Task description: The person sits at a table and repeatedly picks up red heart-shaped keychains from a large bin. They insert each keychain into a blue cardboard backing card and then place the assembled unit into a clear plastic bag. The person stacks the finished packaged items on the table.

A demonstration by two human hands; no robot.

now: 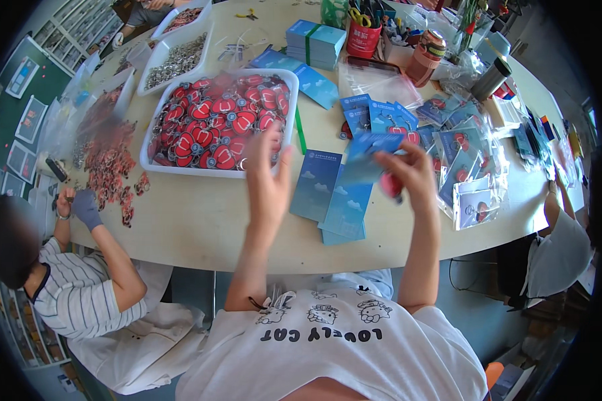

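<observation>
My right hand [415,172] pinches a blue card [369,148], which is blurred by motion. A red keychain [391,185] hangs just below those fingers, apparently on the card. Close to the right edge of a white tub [291,100], my left hand [269,175] is raised with its thumb apart from the fingers and nothing seen in it. Red keychains [204,127] with metal rings fill that tub. Between my hands, blue cards with cloud prints [346,206] lie overlapping on the table. Beyond my right hand lie several cards with red keychains fixed on them [391,119].
Bagged cards [471,167] crowd the right side. Behind stand a banded card stack [316,44], a red pen cup [364,39] and bottles [427,57]. A tub of metal parts [175,61] stands far left. At left, a person in a striped shirt [90,291] sits by loose keychains [114,174].
</observation>
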